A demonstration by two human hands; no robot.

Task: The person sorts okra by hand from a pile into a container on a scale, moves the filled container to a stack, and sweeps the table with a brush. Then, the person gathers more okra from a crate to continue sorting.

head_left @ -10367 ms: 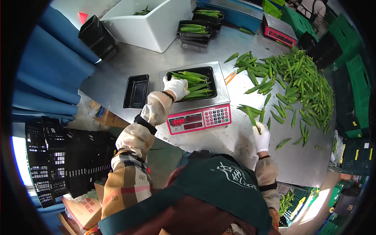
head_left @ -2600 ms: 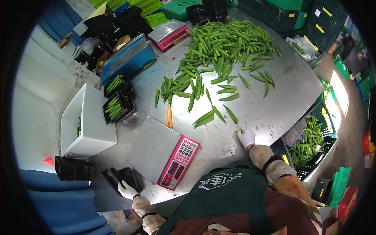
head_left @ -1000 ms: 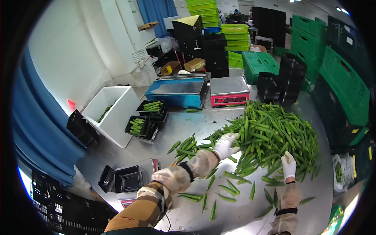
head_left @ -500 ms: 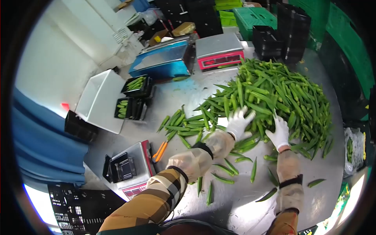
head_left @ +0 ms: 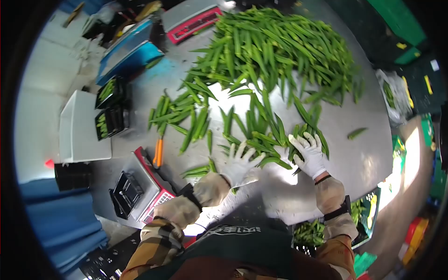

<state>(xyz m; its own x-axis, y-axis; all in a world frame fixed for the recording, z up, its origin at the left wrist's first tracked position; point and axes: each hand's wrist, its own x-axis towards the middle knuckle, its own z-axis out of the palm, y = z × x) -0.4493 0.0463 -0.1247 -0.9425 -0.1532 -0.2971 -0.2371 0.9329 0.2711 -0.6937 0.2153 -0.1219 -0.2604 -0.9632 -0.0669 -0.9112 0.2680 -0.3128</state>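
My left hand point(head_left: 240, 165), in a white glove, rests on the metal table point(head_left: 368, 163) with its fingers spread, at the near edge of a loose batch of okra point(head_left: 254, 119). To the right, my gloved right hand point(head_left: 310, 154) lies over okra pods at that batch's near right side, fingers extended and slightly bent. Neither hand visibly grips a pod. Behind the batch lies a large heap of okra point(head_left: 284, 46). A smaller okra pile point(head_left: 182, 114) is to the left, and a few pods point(head_left: 198, 171) sit beside my left wrist.
At left, a red-edged scale point(head_left: 151, 200) bears black trays point(head_left: 128, 191). Near it lies an orange-handled tool point(head_left: 159, 153). Black trays of okra point(head_left: 103, 125) stand beside a white bin point(head_left: 84, 126). A second scale point(head_left: 193, 29) is behind. An okra crate point(head_left: 372, 210) stands below the near edge.
Both hands have come back from the big heap toward my body. A batch of okra now lies apart from the heap, near the table's front. The view has tilted downward.
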